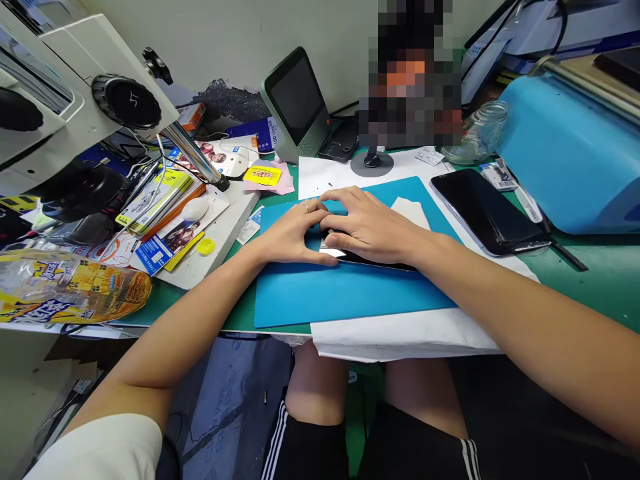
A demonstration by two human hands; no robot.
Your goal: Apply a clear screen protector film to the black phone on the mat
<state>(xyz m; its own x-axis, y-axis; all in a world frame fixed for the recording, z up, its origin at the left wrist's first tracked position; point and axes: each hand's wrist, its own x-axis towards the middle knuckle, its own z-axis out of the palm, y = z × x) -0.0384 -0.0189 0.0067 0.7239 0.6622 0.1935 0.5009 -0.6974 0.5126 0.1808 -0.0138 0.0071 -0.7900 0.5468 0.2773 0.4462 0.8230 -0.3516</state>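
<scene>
My left hand (297,233) rests on the blue mat (300,293), thumb at the near edge and fingers at the far edge of a thin black phone-like slab (380,261). Over the top of that slab lies my right hand (367,227), its fingers and thumb curved about it and hiding most of it. The fingers of both hands meet at the slab's left end. A small white patch (331,249) shows beneath my right thumb. Behind my right hand, a white sheet piece (411,212) lies on the mat.
A dark phone (487,208) lies right of the mat, near a blue machine (565,153) and a glass jar (480,130). At left are a microscope (100,87), boxes (160,200) and a plastic packet (75,287). A smart display (297,100) stands behind.
</scene>
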